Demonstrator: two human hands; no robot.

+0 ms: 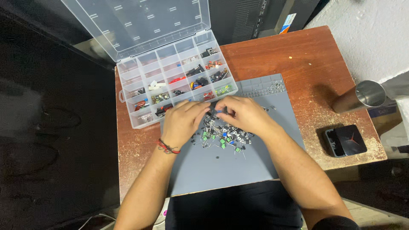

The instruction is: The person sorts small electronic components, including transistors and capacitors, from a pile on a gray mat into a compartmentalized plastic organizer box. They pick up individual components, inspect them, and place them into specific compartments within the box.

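Head camera shows our left hand (184, 121) and right hand (243, 114) meeting over the pile of small electronic components (221, 135) on the grey work mat (221, 170). Fingertips of both hands pinch together on one tiny part; which one, we cannot tell. Near the mat's far-left corner stands the open clear organizer box (170, 68). The mat's near half gives room.

— Where were the hands, relative to the grey mat (238, 170)?
— Both rested over its upper part. The left hand (182, 122) and the right hand (245, 115) met fingertip to fingertip above a pile of small electronic parts (223, 137).
— And beyond the mat?
— A clear compartment box (174, 81), lid open, sat just past its upper left corner. A steel cup (361, 97) and a black case (346, 140) stood to its right, well apart.
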